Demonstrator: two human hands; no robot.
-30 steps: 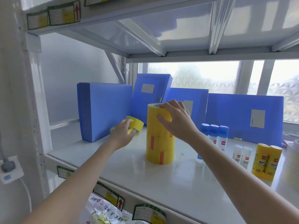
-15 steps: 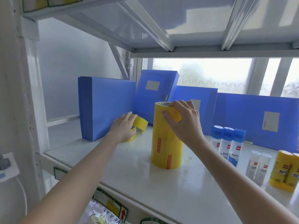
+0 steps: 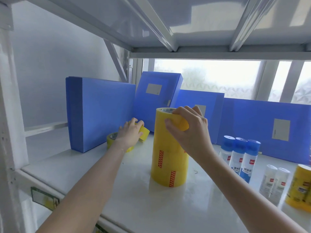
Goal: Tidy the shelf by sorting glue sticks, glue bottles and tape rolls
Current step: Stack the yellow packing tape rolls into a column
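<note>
A tall stack of yellow tape rolls (image 3: 169,157) stands upright in the middle of the white shelf (image 3: 117,185). My right hand (image 3: 186,130) grips the stack's top roll from the right side. My left hand (image 3: 130,132) is closed on a small yellow tape roll (image 3: 144,132), held tilted near the blue boxes. Another small yellow roll (image 3: 112,138) lies flat on the shelf just below and left of that hand. Three blue-capped glue bottles (image 3: 239,157) stand to the right of the stack. Two clear glue sticks (image 3: 274,180) and yellow glue sticks (image 3: 298,187) stand further right.
Blue file boxes (image 3: 101,113) stand along the back of the shelf, the left one angled forward. A window is behind them. The upper shelf's underside (image 3: 168,22) hangs low overhead. A white upright post (image 3: 11,115) bounds the left side.
My left hand carried the small yellow roll back toward the blue boxes, beside the roll lying flat. My right hand stayed on the stack's top. The camera moved closer and left.
</note>
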